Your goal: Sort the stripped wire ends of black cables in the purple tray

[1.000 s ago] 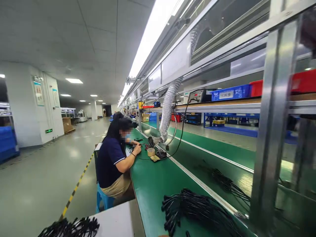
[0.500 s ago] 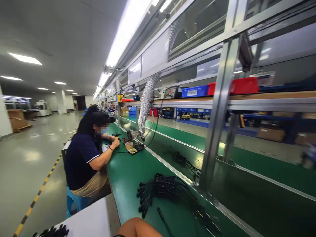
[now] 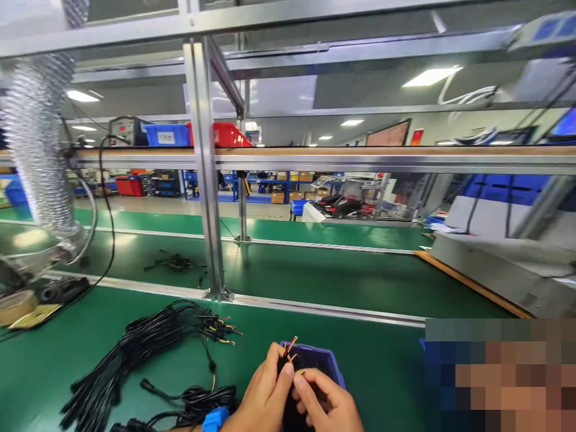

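Observation:
My left hand (image 3: 261,396) and my right hand (image 3: 326,403) meet at the bottom centre, both pinched round a black cable (image 3: 287,367) whose bared orange and yellow wire tips stick up between the fingers. Right behind the hands stands a small purple-blue bin (image 3: 321,358). To the left on the green bench lies a bundle of black cables (image 3: 139,345) with stripped coloured ends. A coiled black cable (image 3: 198,399) and a blue piece (image 3: 215,418) lie by my left wrist.
A metal upright (image 3: 204,180) rises from the rail behind the bench. At the left are a silver flexible duct (image 3: 36,144), a tape roll (image 3: 15,306) and a yellow pad (image 3: 33,316). A shelf (image 3: 360,157) holds blue and red bins. A grey machine (image 3: 504,264) stands right.
The view has swung right and down from the seated co-worker along the line to my own spot. Both hands have come into view, holding a cable.

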Tool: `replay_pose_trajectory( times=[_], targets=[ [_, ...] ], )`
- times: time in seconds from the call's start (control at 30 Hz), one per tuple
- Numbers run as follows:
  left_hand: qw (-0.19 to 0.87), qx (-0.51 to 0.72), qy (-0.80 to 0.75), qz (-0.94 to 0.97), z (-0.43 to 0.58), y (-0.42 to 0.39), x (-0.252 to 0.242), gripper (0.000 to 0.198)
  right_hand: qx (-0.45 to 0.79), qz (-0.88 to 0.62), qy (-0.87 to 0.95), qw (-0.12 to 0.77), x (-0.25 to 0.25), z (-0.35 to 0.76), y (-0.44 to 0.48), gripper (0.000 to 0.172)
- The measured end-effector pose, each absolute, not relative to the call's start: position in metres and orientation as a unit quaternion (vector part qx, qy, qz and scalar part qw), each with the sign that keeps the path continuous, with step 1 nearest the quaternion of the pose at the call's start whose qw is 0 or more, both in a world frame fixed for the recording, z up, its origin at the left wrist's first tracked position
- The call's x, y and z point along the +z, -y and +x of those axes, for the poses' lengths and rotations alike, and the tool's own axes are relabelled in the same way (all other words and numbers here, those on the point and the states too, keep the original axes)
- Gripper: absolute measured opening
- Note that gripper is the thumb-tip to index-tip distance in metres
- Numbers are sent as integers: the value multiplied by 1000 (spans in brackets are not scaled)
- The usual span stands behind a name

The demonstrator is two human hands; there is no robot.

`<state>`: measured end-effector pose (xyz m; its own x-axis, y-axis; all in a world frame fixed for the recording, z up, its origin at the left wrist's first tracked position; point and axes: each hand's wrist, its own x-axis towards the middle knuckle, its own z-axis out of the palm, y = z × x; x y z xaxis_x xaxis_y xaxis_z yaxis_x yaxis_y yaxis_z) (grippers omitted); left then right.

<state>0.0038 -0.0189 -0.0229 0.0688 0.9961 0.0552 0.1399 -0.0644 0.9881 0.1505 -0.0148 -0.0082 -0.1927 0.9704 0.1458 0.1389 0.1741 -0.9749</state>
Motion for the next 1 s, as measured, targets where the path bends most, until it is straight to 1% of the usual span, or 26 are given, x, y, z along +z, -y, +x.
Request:
replay_pose_trajectory(
  times=[0.07, 0.13, 0.2, 0.23, 0.3, 0.33, 0.37, 0.4, 0.47, 0.5, 0.53, 0.6, 0.8, 0.9, 1.0],
  targets=[
    [482, 469, -464, 577, 1, 13, -21, 51, 472, -459, 591, 466, -9, 151, 12, 60],
    [534, 464, -422, 567, -1, 8, -18, 52, 467, -460, 588, 474, -7, 157, 9, 60],
    [594, 447, -397, 538, -1, 6, -13, 53, 409, -468, 631, 465, -1, 166, 5, 51],
    [614, 442, -393, 523, -1, 5, -11, 52, 355, -477, 670, 444, 4, 172, 3, 42],
    [627, 448, -397, 498, -1, 5, -4, 50, 224, -488, 760, 365, 12, 180, -1, 22],
    [625, 455, -401, 492, -1, 6, 0, 50, 163, -488, 797, 316, 15, 182, -3, 14],
    [623, 461, -404, 486, -2, 6, 3, 51, 111, -485, 825, 269, 17, 182, -5, 11],
    [623, 463, -406, 482, -2, 7, 7, 53, 71, -479, 844, 231, 17, 181, -7, 15],
    [626, 461, -409, 478, -4, 7, 11, 54, 24, -466, 865, 182, 16, 176, -10, 26],
    [628, 458, -409, 478, -5, 7, 12, 54, 13, -462, 870, 169, 14, 173, -12, 27],
    [630, 454, -410, 478, -6, 7, 12, 54, 8, -461, 872, 164, 12, 170, -13, 24],
    [636, 445, -411, 479, -8, 5, 9, 53, 8, -463, 871, 165, 9, 168, -14, 18],
    [663, 453, -386, 454, -3, 5, 9, 56, 10, -471, 860, 194, 0, 177, -14, 26],
    [676, 437, -389, 448, 3, 4, 10, 58, -16, -441, 869, 224, -8, 177, -15, 24],
    [665, 424, -409, 459, 8, 0, 5, 58, -45, -428, 873, 230, -15, 173, -16, 22]
  ],
)
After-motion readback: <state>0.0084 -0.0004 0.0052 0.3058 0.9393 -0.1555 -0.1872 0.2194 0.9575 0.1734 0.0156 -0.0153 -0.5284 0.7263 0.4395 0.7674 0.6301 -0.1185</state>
